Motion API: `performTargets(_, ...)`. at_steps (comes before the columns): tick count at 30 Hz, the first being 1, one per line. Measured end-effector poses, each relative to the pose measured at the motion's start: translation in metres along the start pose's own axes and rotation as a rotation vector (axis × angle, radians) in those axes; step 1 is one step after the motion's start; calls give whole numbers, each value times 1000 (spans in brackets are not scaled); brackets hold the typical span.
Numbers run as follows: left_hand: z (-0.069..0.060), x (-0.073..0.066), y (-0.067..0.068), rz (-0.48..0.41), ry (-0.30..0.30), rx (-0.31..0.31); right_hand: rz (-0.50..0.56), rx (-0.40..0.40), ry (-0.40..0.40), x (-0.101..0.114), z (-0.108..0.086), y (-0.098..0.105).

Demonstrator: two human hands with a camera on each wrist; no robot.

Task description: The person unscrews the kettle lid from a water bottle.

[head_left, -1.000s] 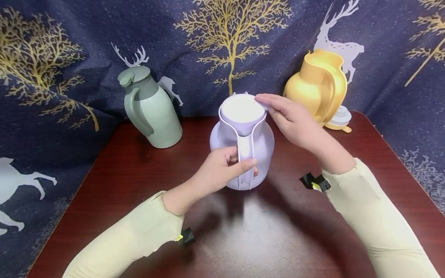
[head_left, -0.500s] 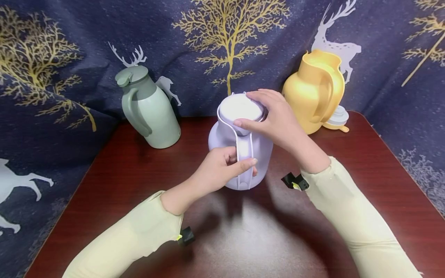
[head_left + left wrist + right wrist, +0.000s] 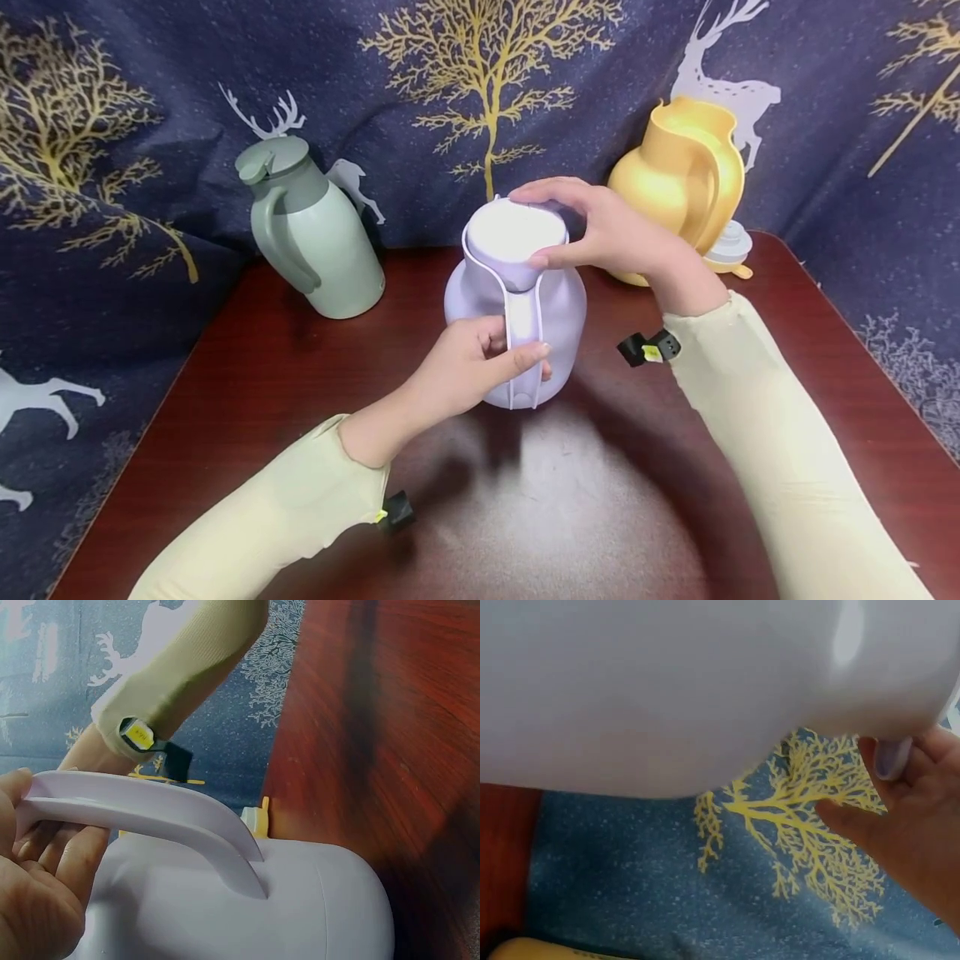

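Note:
A lilac insulated jug stands upright in the middle of the table, its handle facing me. My left hand grips that handle, thumb across the front and fingers behind it. On the jug's mouth sits a round lid with a white top. My right hand holds the lid from the right, thumb at the front rim and fingers at the far side. In the right wrist view, a small lilac tab shows among the fingers. The far side of the lid is partly hidden.
A green jug with its lid on stands at the back left. At the back right is a yellow jug without a lid; beside it lies a white-and-yellow lid. Patterned dark blue cloth hangs behind the red-brown table.
My right hand has gone from straight fingers at the lid's right edge to thumb and fingers spread around the lid. The left hand keeps its grip on the handle.

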State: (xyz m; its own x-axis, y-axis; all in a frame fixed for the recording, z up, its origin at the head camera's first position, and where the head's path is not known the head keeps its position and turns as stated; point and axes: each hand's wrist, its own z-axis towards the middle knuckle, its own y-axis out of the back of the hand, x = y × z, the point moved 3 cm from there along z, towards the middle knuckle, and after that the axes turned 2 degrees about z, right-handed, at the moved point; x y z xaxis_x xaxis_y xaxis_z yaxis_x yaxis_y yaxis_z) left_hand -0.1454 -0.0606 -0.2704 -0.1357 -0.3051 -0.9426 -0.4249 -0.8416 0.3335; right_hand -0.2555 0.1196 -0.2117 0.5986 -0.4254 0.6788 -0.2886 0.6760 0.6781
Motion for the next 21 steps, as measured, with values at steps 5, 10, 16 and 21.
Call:
performTargets(5,-1,0,1,-2,-5,-1,-46,71,-15,3,3,3)
performTargets(10,-1,0,0,-1,-9,-16,-166,3,27,11,-6,-6)
performTargets(16,0,2,-2,-19,-14,-3,-224,-154,80,21,-15,-23)
performTargets(21,-2,-2,0,-8,-7,-14,-192,-281,7,32,-11,-30)
